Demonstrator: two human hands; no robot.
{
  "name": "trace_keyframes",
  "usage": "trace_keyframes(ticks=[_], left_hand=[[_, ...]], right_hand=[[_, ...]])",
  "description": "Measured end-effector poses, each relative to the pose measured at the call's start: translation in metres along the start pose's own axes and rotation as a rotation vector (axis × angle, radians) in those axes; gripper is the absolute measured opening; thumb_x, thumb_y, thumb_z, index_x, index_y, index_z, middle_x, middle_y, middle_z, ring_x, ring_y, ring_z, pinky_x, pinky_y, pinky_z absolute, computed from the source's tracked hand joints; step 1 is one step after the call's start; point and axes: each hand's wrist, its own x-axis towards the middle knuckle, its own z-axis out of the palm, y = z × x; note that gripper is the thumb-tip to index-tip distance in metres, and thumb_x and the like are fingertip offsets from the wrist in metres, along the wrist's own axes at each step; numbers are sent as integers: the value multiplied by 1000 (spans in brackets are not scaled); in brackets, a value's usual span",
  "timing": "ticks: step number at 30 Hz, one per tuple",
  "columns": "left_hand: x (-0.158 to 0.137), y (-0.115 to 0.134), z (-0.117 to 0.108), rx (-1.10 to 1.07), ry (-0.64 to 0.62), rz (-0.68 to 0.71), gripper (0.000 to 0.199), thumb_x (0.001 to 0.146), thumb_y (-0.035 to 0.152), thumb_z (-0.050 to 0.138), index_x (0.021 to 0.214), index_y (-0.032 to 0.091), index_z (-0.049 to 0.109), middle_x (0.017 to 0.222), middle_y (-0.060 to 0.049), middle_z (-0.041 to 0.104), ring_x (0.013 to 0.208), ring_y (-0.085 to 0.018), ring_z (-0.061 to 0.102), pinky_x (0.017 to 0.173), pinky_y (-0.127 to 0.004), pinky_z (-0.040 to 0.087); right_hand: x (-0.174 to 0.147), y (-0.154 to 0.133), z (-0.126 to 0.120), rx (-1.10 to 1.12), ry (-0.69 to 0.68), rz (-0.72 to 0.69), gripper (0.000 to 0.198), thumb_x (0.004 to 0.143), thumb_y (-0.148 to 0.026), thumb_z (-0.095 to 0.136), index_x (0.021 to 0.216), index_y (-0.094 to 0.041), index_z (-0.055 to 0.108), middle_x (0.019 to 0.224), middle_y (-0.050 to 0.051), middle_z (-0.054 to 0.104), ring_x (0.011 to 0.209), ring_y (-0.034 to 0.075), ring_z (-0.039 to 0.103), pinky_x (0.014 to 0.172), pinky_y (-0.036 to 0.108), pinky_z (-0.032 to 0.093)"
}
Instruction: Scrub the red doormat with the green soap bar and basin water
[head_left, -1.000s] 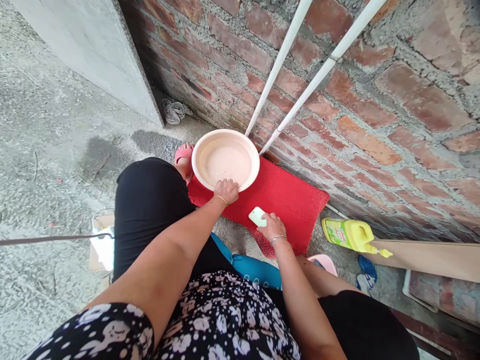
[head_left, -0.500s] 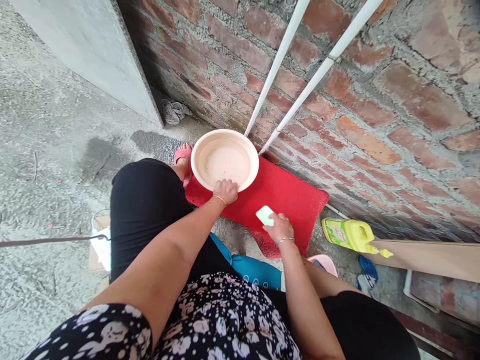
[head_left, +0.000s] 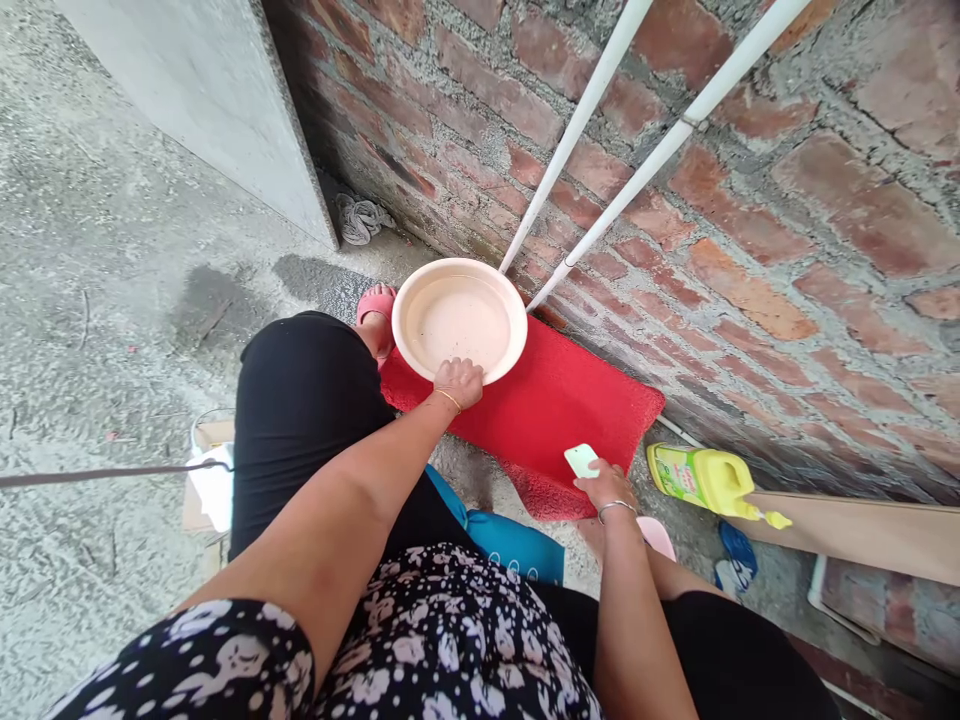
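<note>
My left hand (head_left: 459,384) is closed over the near rim of a cream plastic basin (head_left: 516,352). Shallow water appears to lie in the basin, which stands level at the left end of a red mat (head_left: 551,395). In my right hand (head_left: 609,487) is a pale green scrub brush (head_left: 580,461) with rounded corners. Its underside, and any bristles, are hidden. The brush is over the mat's near right part; whether it touches the pile I cannot tell.
A brick wall (head_left: 757,290) with two white pipes (head_left: 581,125) runs behind the mat. To the right lies a yellow detergent bottle (head_left: 697,480) beside a flat brown board (head_left: 840,525). A grey slab (head_left: 225,120) stands at the left, near some bundled cord (head_left: 361,218).
My right hand has moved to the right and toward me with the scrub brush, away from the basin. My left hand stays on the basin's rim. The view has shifted slightly.
</note>
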Motion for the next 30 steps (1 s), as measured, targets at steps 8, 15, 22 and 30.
trace_keyframes(ticks=[8,15,22,30], left_hand=[[-1,1,-3,18,-12,-7,39,82,24,33,100,18,67,104,-17,63,102,-30,53,83,-45,38],[-3,3,-2,19,8,-7,39,82,24,33,101,17,67,105,-17,63,102,-31,54,82,-45,38],[-1,2,-3,6,-12,-5,38,81,23,35,99,17,67,101,-18,63,100,-30,54,82,-45,38],[-3,2,-6,5,-5,-4,37,82,23,35,100,18,67,104,-16,63,102,-31,54,82,-44,38]], right_hand=[[-9,-62,-17,31,111,-255,44,73,-46,64,113,-31,59,105,5,52,97,22,53,80,30,40],[-6,-144,-24,-26,169,-508,40,73,-39,66,111,-31,59,106,5,51,98,21,49,82,30,37],[13,-46,-5,65,96,-173,46,73,-43,65,115,-29,57,106,6,52,96,21,55,81,30,41],[-5,-8,9,113,127,-21,48,74,-48,61,116,-27,56,106,7,54,94,23,57,80,33,42]])
